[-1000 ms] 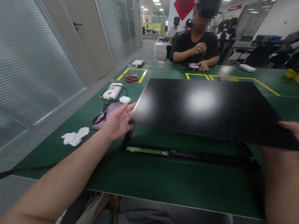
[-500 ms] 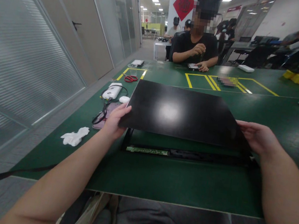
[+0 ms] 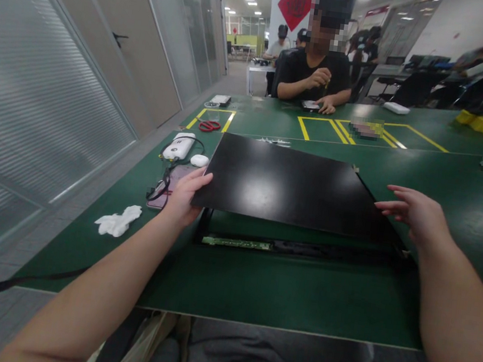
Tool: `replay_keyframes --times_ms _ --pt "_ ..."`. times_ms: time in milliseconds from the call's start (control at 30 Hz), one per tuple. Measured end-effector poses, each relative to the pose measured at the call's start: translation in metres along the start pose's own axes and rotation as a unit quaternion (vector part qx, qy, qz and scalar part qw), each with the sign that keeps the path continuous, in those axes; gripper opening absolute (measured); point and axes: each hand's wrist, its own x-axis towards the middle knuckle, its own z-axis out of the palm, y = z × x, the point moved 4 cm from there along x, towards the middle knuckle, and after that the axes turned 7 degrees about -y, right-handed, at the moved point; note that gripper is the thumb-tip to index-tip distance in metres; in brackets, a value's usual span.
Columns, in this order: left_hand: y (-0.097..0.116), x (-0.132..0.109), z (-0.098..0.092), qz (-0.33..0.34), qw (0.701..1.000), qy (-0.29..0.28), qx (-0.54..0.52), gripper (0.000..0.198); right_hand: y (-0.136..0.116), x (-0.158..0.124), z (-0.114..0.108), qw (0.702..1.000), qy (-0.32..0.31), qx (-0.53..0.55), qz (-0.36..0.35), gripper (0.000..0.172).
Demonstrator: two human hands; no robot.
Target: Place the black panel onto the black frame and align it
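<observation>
A glossy black flat panel, like a display screen point(image 3: 285, 187), lies tilted over a thin black frame point(image 3: 330, 253) on the green table. Along the frame's near side runs a narrow green circuit board point(image 3: 237, 243). My left hand point(image 3: 190, 192) grips the panel's left edge, thumb on top and fingers beneath. Off the right edge, my right hand point(image 3: 419, 215) is open, its fingers stretched toward the panel; whether a fingertip touches it I cannot tell. Small tabs point(image 3: 356, 169) show at the panel's right side.
Left of the panel lie a crumpled white tissue point(image 3: 118, 220), a phone point(image 3: 173, 187), a white device with a black cable point(image 3: 179, 146), a white oval case point(image 3: 199, 160) and red scissors point(image 3: 209, 126). Across the table sits a person point(image 3: 315, 75) handling a small device.
My right hand has let go of the panel's right edge and moved slightly away, fingers opening. The panel's right side sits a little lower. My left hand keeps its grip.
</observation>
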Motion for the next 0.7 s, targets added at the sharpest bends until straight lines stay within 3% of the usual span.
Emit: replay_keyframes --times_ms 333,700 --pt "0.001 -0.004 0.004 -0.001 1.000 -0.008 0.020 0.042 -0.001 -0.001 -0.001 0.999 0.017 -0.036 0.003 0.048" --pt "-0.003 -0.009 0.013 -0.032 0.998 -0.001 0.052 0.035 -0.002 -0.001 -0.003 0.995 0.022 -0.101 -0.005 0.048"
